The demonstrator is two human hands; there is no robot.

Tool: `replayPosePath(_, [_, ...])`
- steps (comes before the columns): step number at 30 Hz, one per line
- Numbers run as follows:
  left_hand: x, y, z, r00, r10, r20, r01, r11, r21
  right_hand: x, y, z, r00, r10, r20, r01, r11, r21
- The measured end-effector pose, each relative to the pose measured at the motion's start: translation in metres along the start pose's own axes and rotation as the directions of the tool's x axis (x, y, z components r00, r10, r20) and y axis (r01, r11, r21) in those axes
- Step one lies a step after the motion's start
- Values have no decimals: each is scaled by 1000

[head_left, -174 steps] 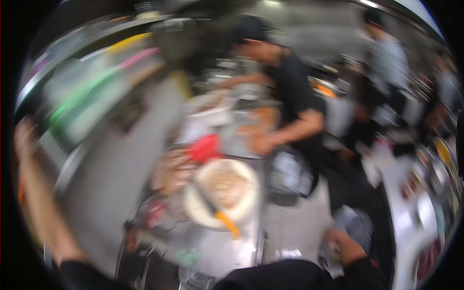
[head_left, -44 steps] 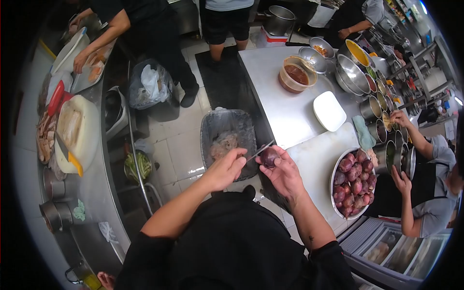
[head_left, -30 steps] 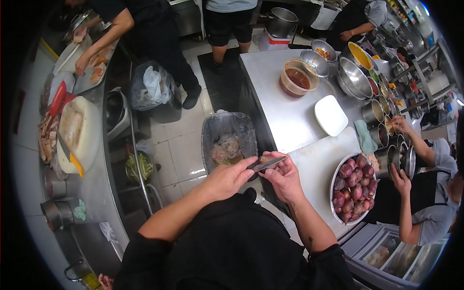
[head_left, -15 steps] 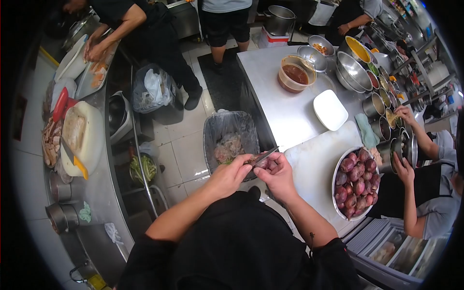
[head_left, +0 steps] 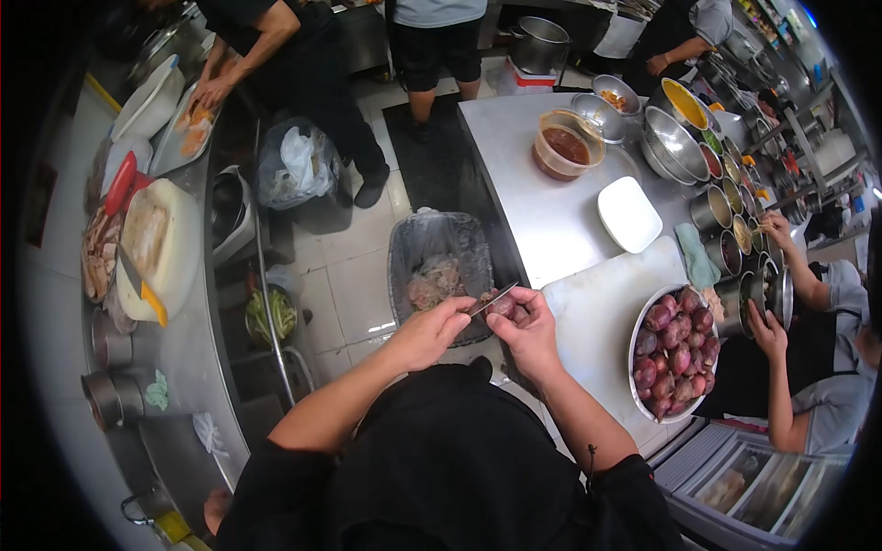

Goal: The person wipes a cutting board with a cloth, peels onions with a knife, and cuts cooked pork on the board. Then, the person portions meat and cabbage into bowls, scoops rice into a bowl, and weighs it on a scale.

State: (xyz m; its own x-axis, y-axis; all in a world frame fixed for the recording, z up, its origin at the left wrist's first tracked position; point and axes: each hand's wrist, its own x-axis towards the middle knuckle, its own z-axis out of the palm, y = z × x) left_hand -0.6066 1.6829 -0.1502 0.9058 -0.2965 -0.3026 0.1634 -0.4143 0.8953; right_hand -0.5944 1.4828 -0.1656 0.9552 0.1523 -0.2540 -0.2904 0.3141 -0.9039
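Observation:
My left hand (head_left: 432, 333) is closed round the handle end of a small knife (head_left: 493, 298). Its thin dark blade points up and to the right, toward my other hand. Fingers of my right hand (head_left: 530, 342) are wrapped round a red onion (head_left: 501, 307), partly hidden by the fingers and the blade. Both hands are close together above the near edge of a lined bin (head_left: 395, 266) with scraps inside. To the right, a round metal bowl (head_left: 636, 375) is heaped with red onions (head_left: 678, 340).
A white cutting board (head_left: 588, 303), a white tray (head_left: 629, 215) and a tub of red-brown sauce (head_left: 562, 151) are on the steel table. At left a yellow-handled knife (head_left: 142, 286) lies on a pale board. Co-workers stand at left, ahead and right; one hand (head_left: 217, 511) shows at lower left.
The knife has shifted slightly left against the onion, with my hands still close together. Another person's hand has appeared at lower left. The co-worker at upper left has moved their hands.

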Motion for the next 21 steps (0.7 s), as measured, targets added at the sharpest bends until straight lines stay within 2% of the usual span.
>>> replayPosePath(3, [7,6,4,1000,-14,-25,14,1000,-25,4,-2,4,997,-72,-27,71,997,-31])
replayPosePath(6, [15,14,6,998,-67,9,68,997,-32,6,-5,-2,999,-44,-21,42,994,-99])
replayPosePath(9, [35,-13,22,962,185,-203,-190,982,-8,-3,12,7,988,-91,128,106,988,-113])
replayPosePath(12, [48,-19,14,992,-1,-123,-24,980,-196,-1,8,10,985,-50,165,53,998,-16])
replayPosePath(14, [44,-1,-3,972,-233,-25,212,920,-328,3,3,7,976,-42,214,22,995,93])
replayPosePath(15, [44,10,-11,942,-334,37,322,866,-382,5,-2,4,973,0,229,-44,982,185])
replayPosePath(17, [51,5,-12,962,-270,-40,249,929,-275,7,-13,-2,962,79,262,-172,919,355])
replayPosePath(19, [49,10,-10,984,-132,-116,119,986,-113,10,-17,-9,966,60,252,-146,929,340])
replayPosePath(20, [44,9,-6,987,10,-159,-3,999,47,11,-18,-12,971,68,227,-143,932,334])
replayPosePath(21, [36,20,-5,991,55,-120,-47,997,62,12,-19,-15,976,78,203,-143,933,329])
